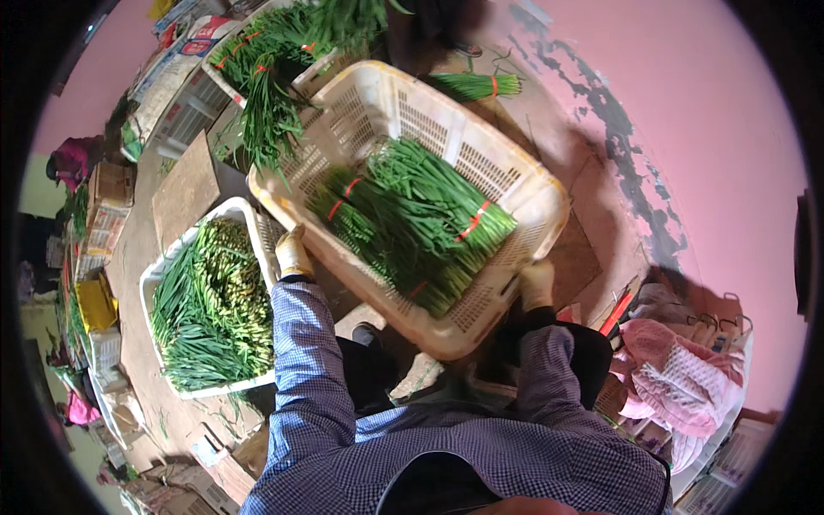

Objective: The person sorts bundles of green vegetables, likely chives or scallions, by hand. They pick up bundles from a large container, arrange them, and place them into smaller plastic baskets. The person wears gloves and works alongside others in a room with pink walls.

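Observation:
A large white slatted plastic crate (422,114) is tilted in front of me, its near side towards my body. My left hand (293,254), in a pale glove, grips its near left rim. At the near right corner my right hand (537,286), gloved too, closes on the rim; its fingers are partly hidden. Inside lie several bunches of green chives (429,184) tied with red bands, stacked towards the near side. The crate's far left part is bare.
A second white crate (147,296) full of loose green chives stands at my left. Beyond are another crate heaped with tied chives (266,99) and a lone bunch (476,85) by the pink wall (712,112). Pink cloths (678,378) lie at right. A cardboard sheet (184,184) is at left.

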`<state>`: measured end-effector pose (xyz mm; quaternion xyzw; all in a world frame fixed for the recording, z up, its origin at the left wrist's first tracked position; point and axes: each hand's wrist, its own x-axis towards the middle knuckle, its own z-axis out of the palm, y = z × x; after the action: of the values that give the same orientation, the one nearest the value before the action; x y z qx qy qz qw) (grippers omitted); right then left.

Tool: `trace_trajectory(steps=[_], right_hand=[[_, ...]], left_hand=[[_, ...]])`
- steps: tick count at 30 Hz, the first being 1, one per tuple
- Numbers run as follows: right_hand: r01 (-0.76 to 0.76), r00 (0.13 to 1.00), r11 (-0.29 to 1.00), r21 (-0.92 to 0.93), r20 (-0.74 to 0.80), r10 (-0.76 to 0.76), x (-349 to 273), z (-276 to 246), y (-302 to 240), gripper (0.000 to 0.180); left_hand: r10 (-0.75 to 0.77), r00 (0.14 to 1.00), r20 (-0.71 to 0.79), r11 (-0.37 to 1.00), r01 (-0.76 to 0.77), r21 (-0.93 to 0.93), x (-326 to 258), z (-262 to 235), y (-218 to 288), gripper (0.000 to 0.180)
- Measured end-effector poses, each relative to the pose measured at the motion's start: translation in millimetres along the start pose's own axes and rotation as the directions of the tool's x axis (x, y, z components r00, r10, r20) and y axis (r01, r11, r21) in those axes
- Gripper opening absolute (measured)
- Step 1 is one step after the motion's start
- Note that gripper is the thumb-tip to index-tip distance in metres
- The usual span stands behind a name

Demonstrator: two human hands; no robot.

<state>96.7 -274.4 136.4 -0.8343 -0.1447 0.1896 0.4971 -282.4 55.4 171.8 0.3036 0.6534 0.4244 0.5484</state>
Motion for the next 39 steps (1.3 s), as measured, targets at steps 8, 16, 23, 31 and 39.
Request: trace_trajectory(steps=[8,16,23,31,39], right_hand=[[0.078,0.99,0.962,-0.262,0.131,-0.045,188.6,-35.9,-82.8,0.026],[0.101,0.993,0.895,-0.434,0.099,-0.063,346.6,-43.9,-87.8,0.038],[0.435,0.881,0.654,-0.619,0.141,-0.452,344.8,-90.7,-24.6,0.039],[0.755,0.649,0.514,-0.408,0.578,-0.495,174.7,-51.5,-95.9,0.037],[0.719,0.557,0.61,-0.333,0.801,-0.22,23.9,-36.8,-140.0,0.042]], left_hand=[[-0.201,0.953,0.227,0.876,0.278,-0.394,-37.6,34.0,-5.1,0.029],[-0.408,0.749,0.522,0.725,0.613,-0.314,-163.0,99.8,-48.4,0.027],[-0.436,0.504,0.746,0.731,0.682,-0.033,-164.2,115.1,-66.5,0.034],[-0.305,0.555,0.774,0.907,-0.079,0.414,-186.6,53.8,-39.4,0.026],[0.107,0.837,0.536,0.993,-0.06,-0.105,-221.4,-52.8,23.8,0.011]])
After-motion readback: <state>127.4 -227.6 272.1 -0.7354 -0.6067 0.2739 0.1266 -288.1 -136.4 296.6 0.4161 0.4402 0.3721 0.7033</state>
